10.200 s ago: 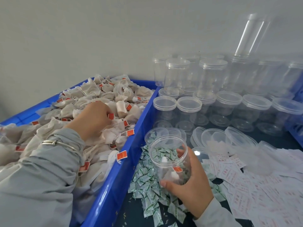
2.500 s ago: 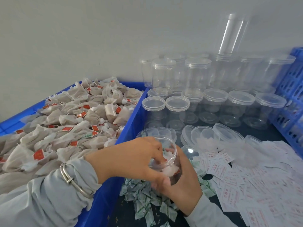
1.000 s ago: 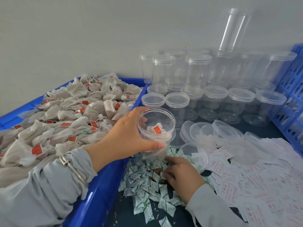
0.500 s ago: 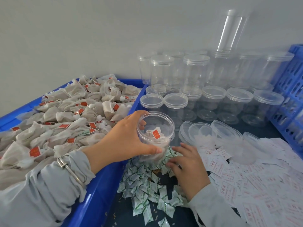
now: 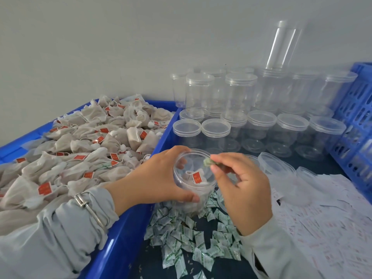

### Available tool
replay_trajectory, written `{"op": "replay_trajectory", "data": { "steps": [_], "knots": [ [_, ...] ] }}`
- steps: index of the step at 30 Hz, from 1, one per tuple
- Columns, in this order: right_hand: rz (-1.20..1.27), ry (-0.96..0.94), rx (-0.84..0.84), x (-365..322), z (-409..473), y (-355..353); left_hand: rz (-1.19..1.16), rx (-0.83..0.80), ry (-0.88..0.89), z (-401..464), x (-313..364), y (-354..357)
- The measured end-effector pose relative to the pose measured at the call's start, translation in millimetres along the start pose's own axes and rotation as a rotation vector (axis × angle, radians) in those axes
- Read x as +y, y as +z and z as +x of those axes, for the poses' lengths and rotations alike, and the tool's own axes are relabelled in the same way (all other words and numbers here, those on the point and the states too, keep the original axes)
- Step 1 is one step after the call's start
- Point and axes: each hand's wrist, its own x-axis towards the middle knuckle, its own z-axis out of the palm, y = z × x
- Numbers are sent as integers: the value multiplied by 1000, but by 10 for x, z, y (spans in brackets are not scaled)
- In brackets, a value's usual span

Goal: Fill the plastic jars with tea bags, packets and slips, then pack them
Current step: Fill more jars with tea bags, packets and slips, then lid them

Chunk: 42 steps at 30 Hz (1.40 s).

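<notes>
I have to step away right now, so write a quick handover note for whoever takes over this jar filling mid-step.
Left hand grips the open jar, held above the loose packets.
Right hand pinches one green packet at the jar's rim.
Done: tea bags with a red tag are already in the jar.
Left: drop the packet in, add a slip from the pile of slips on the right, close with a loose lid, pack it. More tea bags wait in the blue bin.

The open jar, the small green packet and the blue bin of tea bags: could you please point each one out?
open jar point(image 5: 182, 198): head view, clear side wall.
small green packet point(image 5: 207, 162): head view, exposed end.
blue bin point(image 5: 120, 234): head view, near rim.
</notes>
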Motion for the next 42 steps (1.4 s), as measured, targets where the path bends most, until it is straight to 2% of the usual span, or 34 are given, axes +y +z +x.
{"op": "replay_trajectory", "data": {
  "steps": [5, 9, 13, 16, 18, 21, 26, 38, 40, 42],
  "knots": [
    [-138, -49, -179, -76, 19, 85, -6, 20, 21, -5, -17, 8],
    [-158, 1, -107, 40, -77, -141, -29, 69, 19, -2, -33, 13],
    [-284, 214, -103, 385, -175, -578, -79, 95, -22, 1, -29, 25],
    [-408, 472, -230, 658, -255, -889, -124, 111, 7, 5, 45, 22],
    [-494, 580, -327, 821, -353, -973, -157, 123, 2, 4, 93, 14],
    [-534, 631, -401, 930, -481, -927, -173, 131, -20, 2, 115, 4],
    [-645, 607, -559, 1004, -548, -807, -172, 119, -38, -15, 125, 2],
    [-539, 595, -442, 1027, -544, -810, -91, 81, -4, -5, 80, 31],
    [-542, 600, -337, 992, -527, -837, -77, 69, -10, -10, 74, 32],
    [-598, 553, -110, 934, -493, -898, -72, 58, -16, -11, 60, 38]
  ]
}}
